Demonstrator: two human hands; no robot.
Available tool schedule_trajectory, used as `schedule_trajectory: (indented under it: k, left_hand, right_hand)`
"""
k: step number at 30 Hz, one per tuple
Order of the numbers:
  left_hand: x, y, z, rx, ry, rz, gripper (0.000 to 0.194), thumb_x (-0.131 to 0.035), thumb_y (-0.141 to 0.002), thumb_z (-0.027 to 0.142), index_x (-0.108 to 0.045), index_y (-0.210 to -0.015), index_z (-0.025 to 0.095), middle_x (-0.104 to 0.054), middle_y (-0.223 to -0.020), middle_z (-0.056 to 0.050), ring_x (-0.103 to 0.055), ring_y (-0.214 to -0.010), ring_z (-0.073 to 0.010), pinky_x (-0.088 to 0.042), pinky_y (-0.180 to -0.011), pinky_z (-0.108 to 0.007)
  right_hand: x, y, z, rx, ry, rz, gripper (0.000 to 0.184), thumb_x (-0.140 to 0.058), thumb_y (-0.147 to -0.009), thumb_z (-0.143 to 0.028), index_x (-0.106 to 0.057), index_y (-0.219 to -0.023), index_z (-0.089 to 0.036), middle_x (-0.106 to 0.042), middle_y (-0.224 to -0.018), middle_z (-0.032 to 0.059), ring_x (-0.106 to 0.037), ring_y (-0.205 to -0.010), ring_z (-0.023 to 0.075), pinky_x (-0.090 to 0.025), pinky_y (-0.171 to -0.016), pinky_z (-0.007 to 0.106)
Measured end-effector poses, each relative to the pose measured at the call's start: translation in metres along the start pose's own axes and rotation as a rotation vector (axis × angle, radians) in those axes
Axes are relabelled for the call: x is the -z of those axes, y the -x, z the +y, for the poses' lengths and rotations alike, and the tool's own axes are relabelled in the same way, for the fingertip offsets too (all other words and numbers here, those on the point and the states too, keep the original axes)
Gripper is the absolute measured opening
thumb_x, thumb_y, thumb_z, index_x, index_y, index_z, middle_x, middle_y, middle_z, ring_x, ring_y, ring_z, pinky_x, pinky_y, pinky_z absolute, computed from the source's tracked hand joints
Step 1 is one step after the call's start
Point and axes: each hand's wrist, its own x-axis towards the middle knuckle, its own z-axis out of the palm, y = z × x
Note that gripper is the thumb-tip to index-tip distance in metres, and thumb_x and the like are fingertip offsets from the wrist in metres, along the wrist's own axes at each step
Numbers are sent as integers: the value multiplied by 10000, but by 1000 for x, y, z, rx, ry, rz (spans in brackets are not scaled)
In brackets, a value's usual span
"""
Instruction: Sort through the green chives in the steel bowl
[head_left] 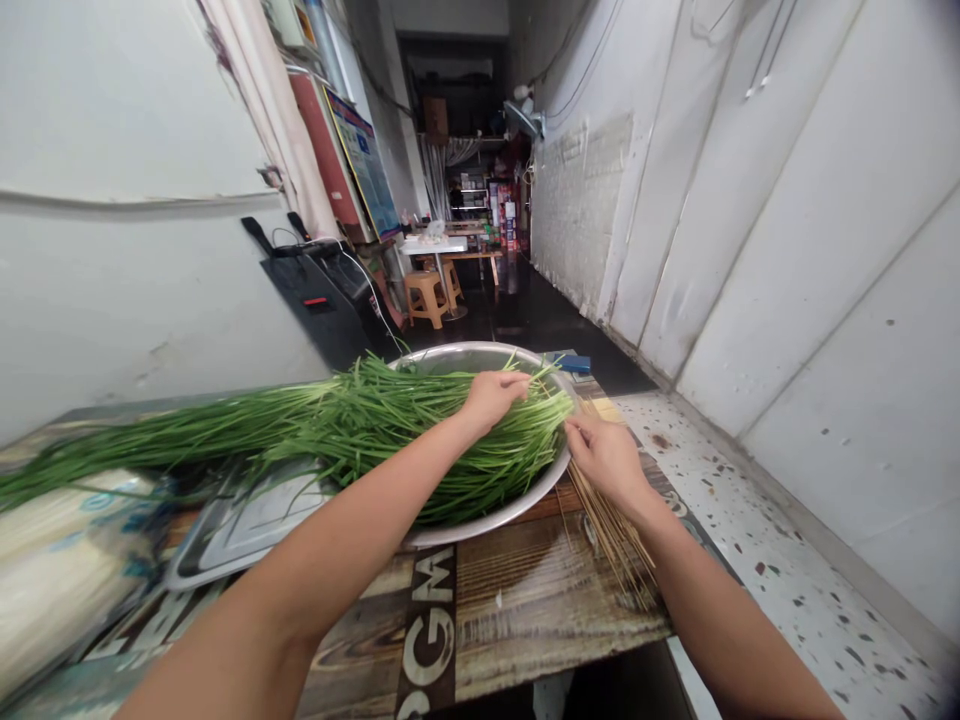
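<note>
A large heap of garlic chives (390,420) lies in a round metal basin (480,535), its long green leaves trailing over the left rim. My left hand (495,395) reaches across the heap with its fingers closed on chives near their pale stem ends. At the basin's right rim, my right hand (607,455) is closed in a pinch beside the pale ends. What sits between its fingertips is too small to make out. Under and beside the right hand, a bundle of thin bamboo skewers (611,540) lies on the wooden table (540,610).
Left of the basin are a clear-lidded tray (247,520) and a plastic-wrapped white pack (75,560). A blue box (572,363) sits behind the basin. Beyond stand a black case (322,290), stools (426,298) and a white table (435,244). A wall (825,250) runs along the right.
</note>
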Motion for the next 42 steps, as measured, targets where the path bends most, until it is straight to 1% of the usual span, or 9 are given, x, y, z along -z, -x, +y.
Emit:
schedule_trajectory:
  k: [4, 7, 11, 15, 18, 27, 36, 42]
  left_hand:
    - [0, -1, -1, 5, -23, 1, 232, -601, -723, 260, -736, -857, 127, -725, -787, -59, -641, -824, -180, -447, -825, -276]
    - [1, 1, 1, 7, -47, -21, 272, -601, -729, 258, -728, -927, 121, -714, -725, -47, -638, -774, -173, -453, -792, -270]
    - [1, 1, 2, 4, -60, -16, 274, -599, -732, 257, -728, -931, 120, -712, -720, -44, -637, -762, -172, -455, -777, -264]
    - [1, -1, -1, 6, -63, -3, 266, -600, -734, 263, -730, -927, 135, -716, -715, -39, -641, -796, -178, -453, -812, -272]
    - [1, -1, -1, -7, -61, -4, 234, -598, -736, 259, -738, -886, 147, -720, -734, -38, -641, -835, -182, -444, -841, -276]
    - [2, 1, 3, 18, -56, -8, 270, -598, -734, 258, -731, -932, 132, -715, -707, -40, -638, -773, -176, -453, -802, -272]
    - [3, -1, -3, -52, -109, -22, 267, -595, -741, 262, -733, -933, 139, -716, -716, -44, -644, -776, -180, -458, -786, -271]
    - [7, -1, -2, -108, -165, -68, 263, -579, -758, 251, -726, -954, 156, -720, -735, -28, -652, -780, -169, -466, -793, -266]
  right_hand:
    - [0, -1, 0, 5, -1, -4, 291, -411, -870, -275, -679, -777, -211, -701, -726, 27, -589, -648, 158, -277, -567, 247]
    - [0, -1, -1, 4, -10, 0, 285, -416, -867, -275, -684, -795, -209, -704, -738, 28, -588, -647, 154, -277, -568, 244]
    - [1, 0, -1, 6, -18, -1, 288, -414, -865, -272, -668, -746, -205, -682, -681, 21, -554, -588, 139, -264, -554, 242]
    - [1, 0, -2, 4, -11, 0, 289, -413, -859, -261, -619, -666, -203, -635, -606, 6, -501, -535, 125, -243, -537, 242]
    - [1, 0, -1, 12, -9, 7, 285, -411, -855, -258, -594, -645, -201, -613, -583, 2, -484, -527, 122, -234, -533, 242]
    - [2, 1, -1, 10, 0, -9, 284, -398, -859, -261, -591, -660, -200, -611, -597, 3, -495, -543, 124, -232, -539, 243]
    - [2, 0, -2, 1, 11, -24, 288, -394, -856, -253, -569, -634, -197, -595, -573, 1, -472, -520, 120, -223, -530, 246]
    - [2, 0, -1, 2, -5, -33, 298, -386, -863, -264, -605, -669, -205, -626, -603, 12, -520, -550, 138, -245, -534, 241]
